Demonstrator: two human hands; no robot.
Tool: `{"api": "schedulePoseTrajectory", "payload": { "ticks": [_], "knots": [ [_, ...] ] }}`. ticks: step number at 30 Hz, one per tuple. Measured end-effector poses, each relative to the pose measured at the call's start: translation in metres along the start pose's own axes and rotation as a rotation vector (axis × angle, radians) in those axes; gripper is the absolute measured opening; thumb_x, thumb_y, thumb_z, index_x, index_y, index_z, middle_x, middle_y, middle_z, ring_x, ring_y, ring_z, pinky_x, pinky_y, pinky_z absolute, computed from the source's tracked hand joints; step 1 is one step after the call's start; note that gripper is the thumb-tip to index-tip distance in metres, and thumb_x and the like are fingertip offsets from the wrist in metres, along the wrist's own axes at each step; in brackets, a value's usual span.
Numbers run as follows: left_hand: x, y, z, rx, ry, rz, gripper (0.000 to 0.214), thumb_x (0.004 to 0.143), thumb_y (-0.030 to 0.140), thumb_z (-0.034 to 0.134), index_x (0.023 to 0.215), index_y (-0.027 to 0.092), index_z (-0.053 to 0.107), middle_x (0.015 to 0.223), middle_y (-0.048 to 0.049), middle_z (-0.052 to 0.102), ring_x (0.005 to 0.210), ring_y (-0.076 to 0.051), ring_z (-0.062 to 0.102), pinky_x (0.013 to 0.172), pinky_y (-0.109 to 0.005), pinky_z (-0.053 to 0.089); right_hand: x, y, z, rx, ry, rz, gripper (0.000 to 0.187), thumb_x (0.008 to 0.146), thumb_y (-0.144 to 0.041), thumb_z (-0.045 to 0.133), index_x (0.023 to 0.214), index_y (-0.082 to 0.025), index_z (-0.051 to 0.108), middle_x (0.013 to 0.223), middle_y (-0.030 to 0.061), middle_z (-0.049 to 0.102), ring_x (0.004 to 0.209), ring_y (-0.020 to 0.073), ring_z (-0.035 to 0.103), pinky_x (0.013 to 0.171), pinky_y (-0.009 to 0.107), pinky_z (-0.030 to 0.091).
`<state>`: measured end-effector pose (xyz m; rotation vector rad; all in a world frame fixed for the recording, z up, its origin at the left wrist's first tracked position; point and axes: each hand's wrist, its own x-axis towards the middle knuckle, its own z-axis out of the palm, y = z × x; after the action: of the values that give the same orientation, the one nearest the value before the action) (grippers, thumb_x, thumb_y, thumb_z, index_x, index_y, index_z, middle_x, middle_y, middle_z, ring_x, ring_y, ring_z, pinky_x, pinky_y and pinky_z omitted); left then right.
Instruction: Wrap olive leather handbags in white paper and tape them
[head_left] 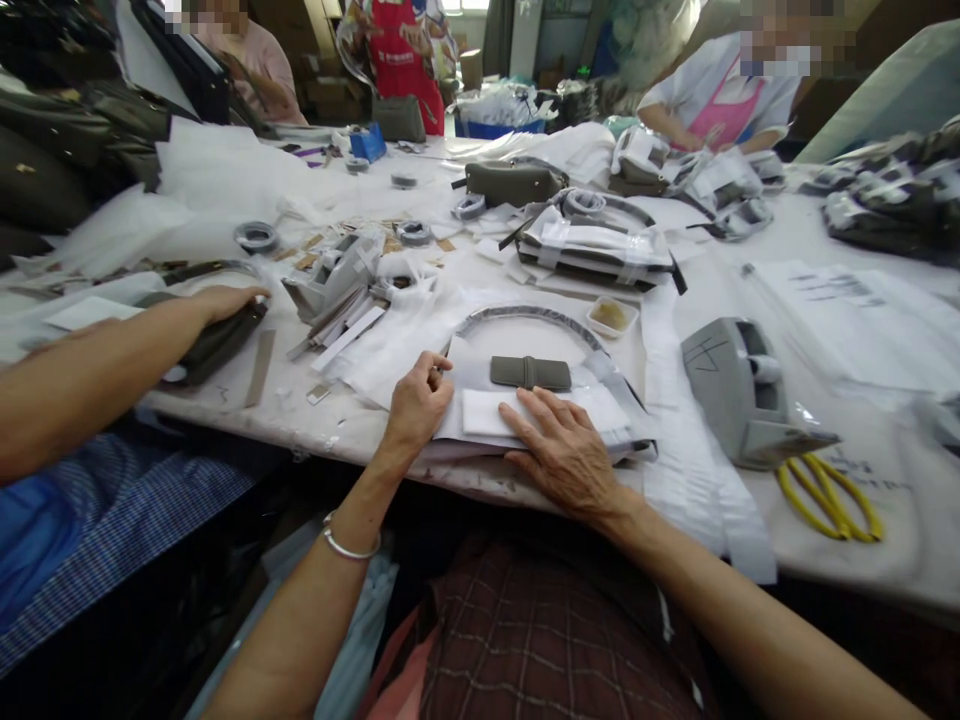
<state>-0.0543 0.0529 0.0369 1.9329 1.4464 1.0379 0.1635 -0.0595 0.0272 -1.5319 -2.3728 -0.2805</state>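
Note:
A flat bag wrapped in white tissue and clear film [600,405] lies at the table's near edge, its curved grey handle [525,316] arching behind a small olive leather tab [530,372]. My left hand [417,400] pinches the wrapping's left edge between thumb and fingers. A silver bangle sits on that wrist. My right hand [561,450] lies flat with fingers spread on a white paper sheet [487,412] over the bag's front.
A grey tape dispenser [742,390] and yellow scissors [829,495] lie at the right. A small dish [613,316] sits behind the handle. Another person's arm [112,360] reaches in from the left onto a dark bag. Wrapped bags, tape rolls and other workers fill the far table.

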Motion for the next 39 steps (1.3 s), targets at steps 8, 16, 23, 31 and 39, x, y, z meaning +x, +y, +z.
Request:
{"api": "schedulePoseTrajectory", "payload": {
  "ticks": [8,16,23,31,39],
  "knots": [
    [-0.027,0.015,-0.022,0.192,-0.348,0.704,0.033,0.098,0.028,0.051,0.129,0.022,0.059,0.135,-0.0071,0.061,0.13,-0.022,0.052,0.11,-0.041,0.043,0.004,-0.008,0.002,-0.077,-0.034,0.074,0.055,0.097,-0.042,0.052,0.147,-0.018,0.045,0.149,0.0157,0.047,0.132,0.0355,0.044,0.101,0.049,0.038],
    [-0.061,-0.005,-0.012,0.523,-0.225,0.899,0.041,0.096,0.022,0.055,0.136,0.017,0.053,0.133,-0.0104,0.063,0.133,-0.029,0.05,0.114,-0.051,0.036,0.005,-0.012,0.005,-0.081,-0.024,0.066,0.047,0.098,-0.035,0.051,0.141,-0.016,0.052,0.145,0.0132,0.052,0.132,0.0347,0.044,0.106,0.05,0.035],
    [-0.048,-0.012,-0.018,0.51,-0.235,0.971,0.036,0.098,0.018,0.05,0.133,0.022,0.057,0.129,-0.007,0.066,0.121,-0.023,0.06,0.099,-0.038,0.047,0.01,-0.015,0.0,-0.056,-0.03,0.043,0.051,0.095,-0.041,0.057,0.135,-0.01,0.055,0.142,0.0162,0.055,0.133,0.0335,0.045,0.113,0.051,0.031],
    [-0.049,-0.02,-0.003,0.354,-0.073,0.898,0.03,0.099,0.015,0.046,0.122,0.021,0.064,0.116,-0.0059,0.072,0.112,-0.018,0.065,0.094,-0.035,0.05,0.013,-0.022,0.014,-0.08,0.092,0.023,0.036,0.095,-0.018,0.053,0.129,-0.007,0.06,0.134,0.0178,0.061,0.128,0.0322,0.051,0.11,0.046,0.039],
    [-0.072,0.006,-0.004,0.85,-0.057,1.036,0.036,0.097,0.009,0.039,0.129,0.003,0.055,0.129,-0.0186,0.063,0.124,-0.026,0.058,0.109,-0.043,0.042,0.009,-0.023,0.017,-0.088,0.129,0.023,0.037,0.096,-0.014,0.047,0.131,-0.01,0.058,0.137,0.0149,0.059,0.134,0.0316,0.045,0.112,0.047,0.037]
  ]
}}
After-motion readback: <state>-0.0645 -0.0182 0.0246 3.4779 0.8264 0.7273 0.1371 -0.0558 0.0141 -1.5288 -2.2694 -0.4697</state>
